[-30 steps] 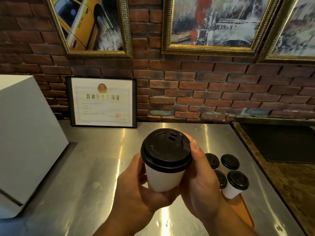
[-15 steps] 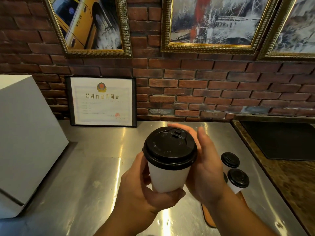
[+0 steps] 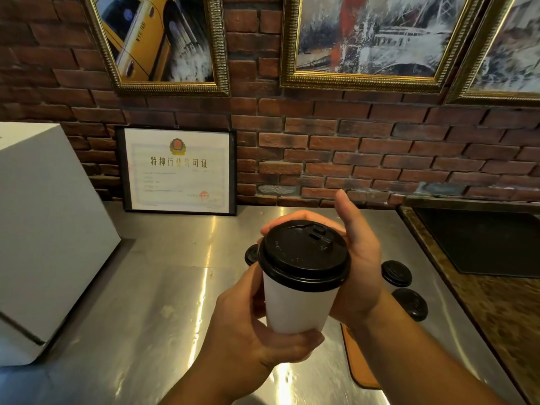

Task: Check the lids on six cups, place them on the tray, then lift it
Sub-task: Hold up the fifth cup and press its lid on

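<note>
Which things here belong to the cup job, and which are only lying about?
Part of the job:
- held cup with black lid
- left hand and right hand, both holding it
- other lidded cups
- orange tray

Just lying about:
- white box
- framed certificate
- paintings
- black mat

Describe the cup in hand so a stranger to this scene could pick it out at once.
Start at the steel counter below the brick wall. Above its middle a white cup with a black lid is held up: the left hand grips its base, the right hand curls around the lid. It alone is raised; the other lidded cups stand lower, behind it.
</note>
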Available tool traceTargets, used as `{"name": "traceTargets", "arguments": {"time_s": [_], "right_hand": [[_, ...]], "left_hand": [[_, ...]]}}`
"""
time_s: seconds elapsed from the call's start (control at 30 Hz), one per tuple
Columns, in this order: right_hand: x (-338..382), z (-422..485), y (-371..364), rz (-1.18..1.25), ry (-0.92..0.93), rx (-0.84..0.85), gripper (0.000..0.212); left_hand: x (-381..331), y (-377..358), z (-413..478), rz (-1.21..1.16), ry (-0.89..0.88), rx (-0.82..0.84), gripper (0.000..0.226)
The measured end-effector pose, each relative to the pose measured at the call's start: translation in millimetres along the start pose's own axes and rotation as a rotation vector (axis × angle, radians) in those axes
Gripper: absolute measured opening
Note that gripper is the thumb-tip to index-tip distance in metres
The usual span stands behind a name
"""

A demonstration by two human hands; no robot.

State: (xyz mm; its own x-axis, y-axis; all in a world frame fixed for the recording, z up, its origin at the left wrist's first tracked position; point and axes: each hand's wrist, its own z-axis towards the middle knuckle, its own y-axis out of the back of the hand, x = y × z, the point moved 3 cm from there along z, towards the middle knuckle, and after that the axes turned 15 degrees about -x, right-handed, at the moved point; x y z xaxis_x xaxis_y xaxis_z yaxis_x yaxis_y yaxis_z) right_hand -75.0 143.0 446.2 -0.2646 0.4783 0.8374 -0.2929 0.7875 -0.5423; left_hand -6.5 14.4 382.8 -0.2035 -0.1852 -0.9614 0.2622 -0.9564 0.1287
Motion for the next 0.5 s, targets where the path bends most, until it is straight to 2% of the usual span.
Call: {"name": "traceTargets", "arguments": {"time_s": [0.17,0.5], "right_hand": [[0.1,-1.7,-1.4,0.026,0.009,-0.017,0.077],[-4.6,-3.4,6.2,0.035,0.002,-0.064,0.073]], "left_hand": [[1.2,-1.0,-0.5,0.013,-0.007,0.001,0.087],[5.6,-2.9,-2.4,0.019,-0.039,0.035,0.085]]}}
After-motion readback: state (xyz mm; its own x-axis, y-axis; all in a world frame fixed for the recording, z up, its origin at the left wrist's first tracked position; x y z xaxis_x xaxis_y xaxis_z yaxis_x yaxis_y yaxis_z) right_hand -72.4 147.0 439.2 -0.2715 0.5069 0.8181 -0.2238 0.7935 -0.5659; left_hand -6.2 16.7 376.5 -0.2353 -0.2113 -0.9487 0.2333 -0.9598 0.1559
